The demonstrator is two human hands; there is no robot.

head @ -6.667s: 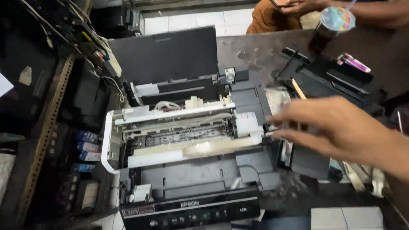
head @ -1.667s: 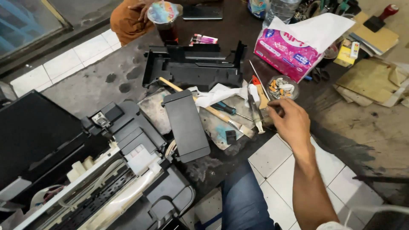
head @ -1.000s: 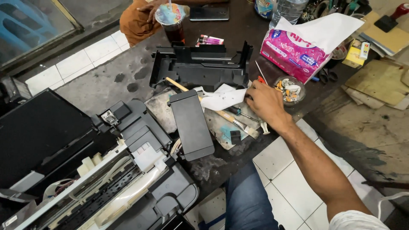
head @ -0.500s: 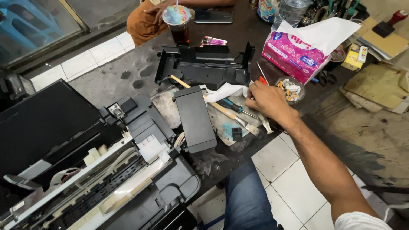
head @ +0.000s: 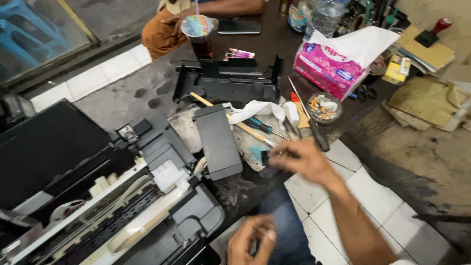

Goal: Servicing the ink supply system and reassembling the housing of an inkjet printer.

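My right hand [head: 301,161] is blurred over the table's near edge, fingers pinched on a small black part [head: 265,157]. Just behind it lies a long thin screwdriver with a black handle [head: 321,140]. My left hand [head: 251,240] hovers low over my lap with fingers curled and nothing seen in them. To the left stands an opened black printer [head: 162,147] with white inner parts showing. A flat black panel [head: 218,142] lies between the printer and my right hand.
A black plastic tray frame [head: 228,83] lies further back, with a teal-handled screwdriver [head: 257,125] and a white cloth [head: 252,109] in front of it. A pink tissue pack [head: 331,68], a glass ashtray [head: 322,105], a lidded cup [head: 198,32] and another person's arm [head: 230,7] sit beyond.
My right hand has pulled back from the tools by the ashtray toward the table's near edge, now pinching a small black part. My left hand has come into view at the bottom.
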